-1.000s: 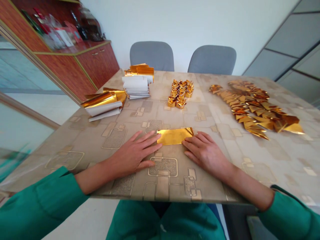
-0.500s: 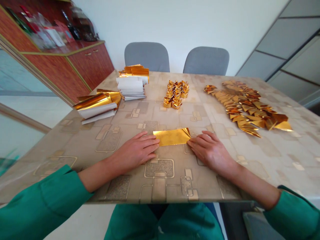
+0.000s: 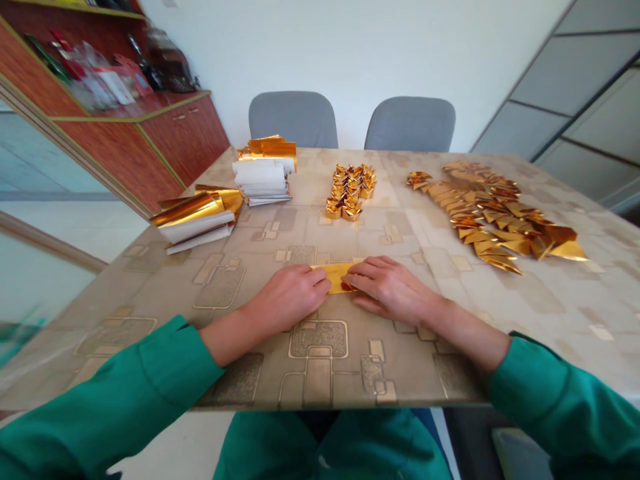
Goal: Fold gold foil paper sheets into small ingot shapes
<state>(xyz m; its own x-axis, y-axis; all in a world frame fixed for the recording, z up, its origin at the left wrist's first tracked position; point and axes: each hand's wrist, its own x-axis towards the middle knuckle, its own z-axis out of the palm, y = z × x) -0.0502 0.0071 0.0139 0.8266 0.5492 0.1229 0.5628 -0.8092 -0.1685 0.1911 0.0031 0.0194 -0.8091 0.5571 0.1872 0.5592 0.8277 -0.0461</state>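
Note:
A strip of gold foil paper (image 3: 336, 277) lies on the table in front of me, with both its ends covered by my hands. My left hand (image 3: 295, 295) has its fingers curled on the strip's left end. Over the right end, my right hand (image 3: 387, 288) presses with its fingers together, and a bit of reddish-gold foil shows under the fingertips. Beyond the hands stands a cluster of folded gold paper ingots (image 3: 351, 191). A long heap of pointed folded gold pieces (image 3: 493, 217) spreads over the right side.
Far left on the patterned tablecloth (image 3: 320, 339) are a stack of white-backed foil sheets (image 3: 263, 180) and a looser folded bundle (image 3: 197, 217). Two grey chairs (image 3: 293, 120) stand behind the table. A wooden cabinet (image 3: 185, 137) is at the left.
Both hands have moved inward over the gold strip, the right one farther to the left. The strip's right end has gone under the right hand, and less gold shows.

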